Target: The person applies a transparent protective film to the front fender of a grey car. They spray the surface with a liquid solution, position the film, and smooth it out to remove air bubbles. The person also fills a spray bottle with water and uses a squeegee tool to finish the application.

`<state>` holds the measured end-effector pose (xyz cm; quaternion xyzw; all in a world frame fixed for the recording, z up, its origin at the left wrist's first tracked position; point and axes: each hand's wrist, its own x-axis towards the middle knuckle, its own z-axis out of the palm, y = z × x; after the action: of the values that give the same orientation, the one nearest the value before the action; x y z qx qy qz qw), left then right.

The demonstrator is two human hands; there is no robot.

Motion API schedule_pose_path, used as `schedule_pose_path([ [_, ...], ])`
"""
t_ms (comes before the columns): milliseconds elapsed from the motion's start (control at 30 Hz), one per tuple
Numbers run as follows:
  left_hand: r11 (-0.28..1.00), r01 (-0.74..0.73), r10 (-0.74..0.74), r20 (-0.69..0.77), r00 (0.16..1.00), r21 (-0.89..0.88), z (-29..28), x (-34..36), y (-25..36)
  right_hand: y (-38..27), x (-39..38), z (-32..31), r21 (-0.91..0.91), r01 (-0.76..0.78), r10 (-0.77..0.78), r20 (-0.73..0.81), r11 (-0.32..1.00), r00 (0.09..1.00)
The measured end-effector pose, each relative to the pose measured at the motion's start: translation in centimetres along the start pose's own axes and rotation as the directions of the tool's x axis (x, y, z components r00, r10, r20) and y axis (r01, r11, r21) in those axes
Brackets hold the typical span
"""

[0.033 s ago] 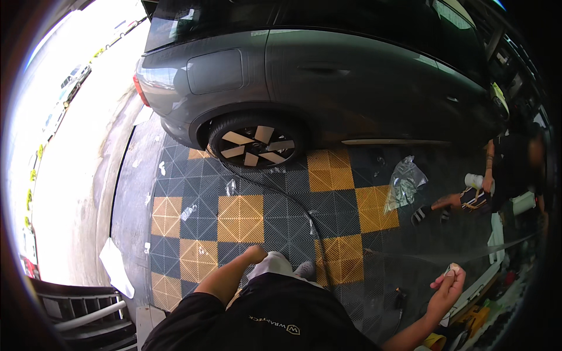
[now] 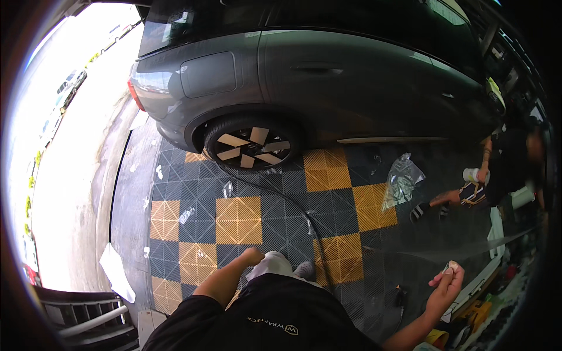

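Observation:
My right hand [image 2: 446, 286] is raised at the lower right, its fingers pinched together around something small and pale that I cannot make out. Just beyond it hangs a thin, see-through sheet [image 2: 468, 250], its edge reaching toward the right; whether the fingers touch it is unclear. My left hand [image 2: 253, 255] is by my knee, next to the light shorts [image 2: 269, 263], with its fingers hidden from view. Across the floor ahead stands a dark grey car [image 2: 363, 88]. Its rear wheel [image 2: 252, 144] has tan panels between dark spokes.
A black hose [image 2: 295, 202] runs over the grey and yellow floor tiles [image 2: 239, 219]. Crumpled clear plastic [image 2: 403, 178] and smaller scraps lie about. At the right a co-worker [image 2: 506, 164] holds a white roll [image 2: 472, 175]. A dark slatted rack [image 2: 88, 319] stands lower left.
The view has shifted slightly, so the car sits a little further left. The co-worker's arm and white roll appear slightly lower left. My hands keep nearly the same pose.

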<state>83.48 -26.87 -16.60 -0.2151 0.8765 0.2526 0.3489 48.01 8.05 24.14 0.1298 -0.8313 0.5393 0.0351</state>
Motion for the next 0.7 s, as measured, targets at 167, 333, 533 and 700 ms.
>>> schedule_pose_path([
  [167,0.965,-0.147,0.145,0.029,0.989,0.217,1.6,1.7,-3.1,0.7,0.6,-0.2,-0.02,-0.038,0.036,-0.078,0.999,0.996],
  [333,0.983,-0.154,0.152,0.033,0.988,0.096,2.0,2.7,-6.2,0.4,4.4,2.4,-0.093,0.173,-0.17,0.032,0.981,0.985],
  [533,0.866,-0.415,0.405,0.094,0.909,0.278,-6.9,10.2,-6.2,-1.8,6.5,4.3,-0.166,0.122,-0.145,-0.136,0.979,0.98],
  [700,0.859,-0.137,0.136,-0.037,0.99,-0.493,-14.8,17.7,-8.6,-4.2,8.8,6.7,-0.225,0.035,-0.088,-0.229,0.974,0.969],
])
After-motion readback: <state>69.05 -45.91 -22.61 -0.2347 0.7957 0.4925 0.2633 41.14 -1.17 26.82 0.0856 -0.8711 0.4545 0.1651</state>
